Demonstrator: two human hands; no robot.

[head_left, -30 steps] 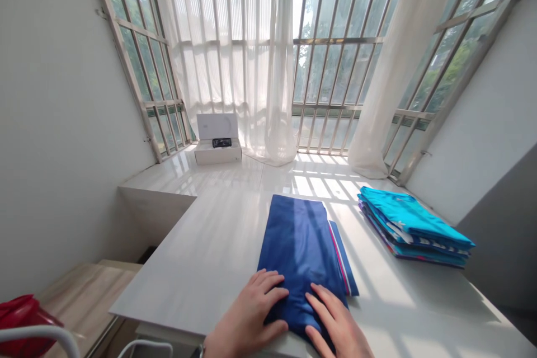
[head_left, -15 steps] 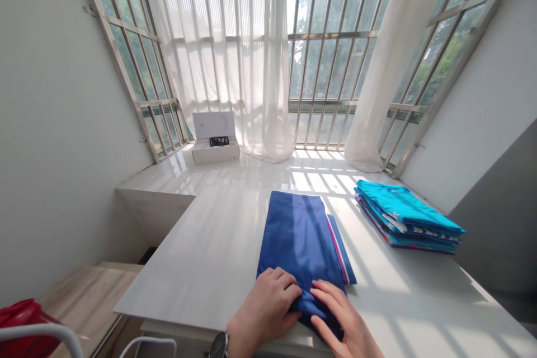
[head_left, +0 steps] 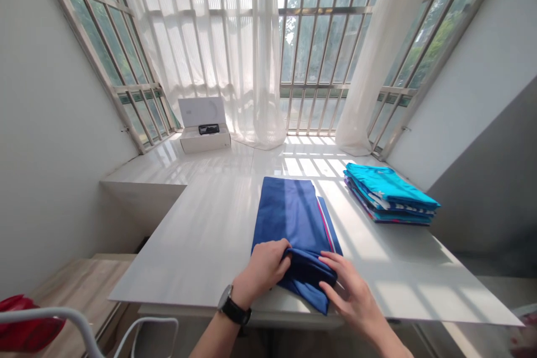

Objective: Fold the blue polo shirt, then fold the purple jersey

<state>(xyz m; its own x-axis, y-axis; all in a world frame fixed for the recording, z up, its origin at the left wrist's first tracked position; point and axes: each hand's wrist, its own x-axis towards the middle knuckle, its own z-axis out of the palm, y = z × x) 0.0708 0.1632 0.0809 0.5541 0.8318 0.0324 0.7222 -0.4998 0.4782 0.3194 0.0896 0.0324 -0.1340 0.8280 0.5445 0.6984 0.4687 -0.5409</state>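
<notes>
Sunlight [head_left: 307, 167] stripes the glossy white surface [head_left: 201, 257], and at its near edge lies the folded navy-blue cloth garment [head_left: 285, 215], white and red stripes down its right side, the near end bunched up into a gaping fold. Left hand [head_left: 268, 264], black-strapped round watch [head_left: 234, 306] on the wrist, has its grip clamped on that raised cloth, fingers curled in. Right hand [head_left: 346, 285] is at the fold's right side, grip apart, thumb and fingers spread around the edge. Over to the right, well apart, sits a stack of folded turquoise and blue garments [head_left: 390, 190]; far left, an open white rectangular box [head_left: 205, 142].
</notes>
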